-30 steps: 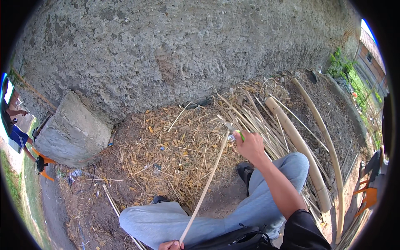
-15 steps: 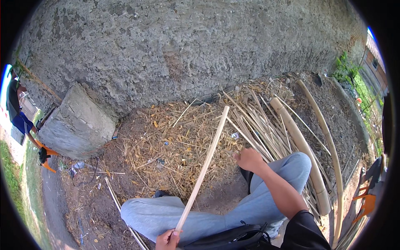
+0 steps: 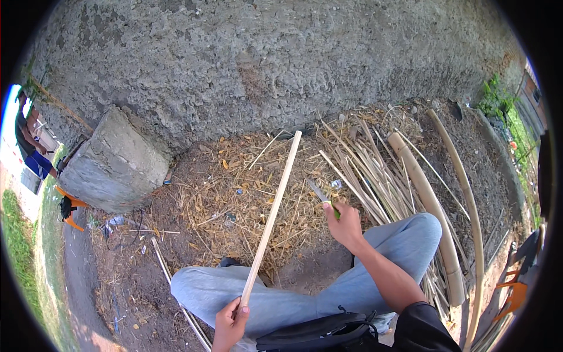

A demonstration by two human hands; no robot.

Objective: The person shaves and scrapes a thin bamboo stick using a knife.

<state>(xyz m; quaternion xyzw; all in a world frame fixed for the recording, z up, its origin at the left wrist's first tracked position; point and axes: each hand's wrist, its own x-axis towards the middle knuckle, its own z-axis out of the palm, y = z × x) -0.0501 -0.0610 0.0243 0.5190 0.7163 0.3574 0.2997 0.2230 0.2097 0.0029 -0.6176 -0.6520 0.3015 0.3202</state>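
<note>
My left hand (image 3: 230,324) is closed around the lower end of a pale split bamboo strip (image 3: 272,217). The strip slants up and away over my left thigh, its far end above the littered ground. To its right, my right hand (image 3: 343,223) grips a knife with a green handle (image 3: 336,212). The knife's blade (image 3: 317,191) points up and left, apart from the strip. Beyond and right of that hand lies a pile of thin bamboo strips (image 3: 375,176) on the ground.
A thick bamboo pole (image 3: 431,205) and a curved pole (image 3: 466,193) lie right of the pile. A rough wall (image 3: 293,64) rises ahead, with a concrete block (image 3: 117,161) at left. Another person (image 3: 29,138) stands at far left. Bamboo shavings (image 3: 217,182) litter the ground.
My right hand has turned and shifted slightly, bringing the knife blade into plain sight. My left hand has moved up a little, and the strip's far end has swung left and away.
</note>
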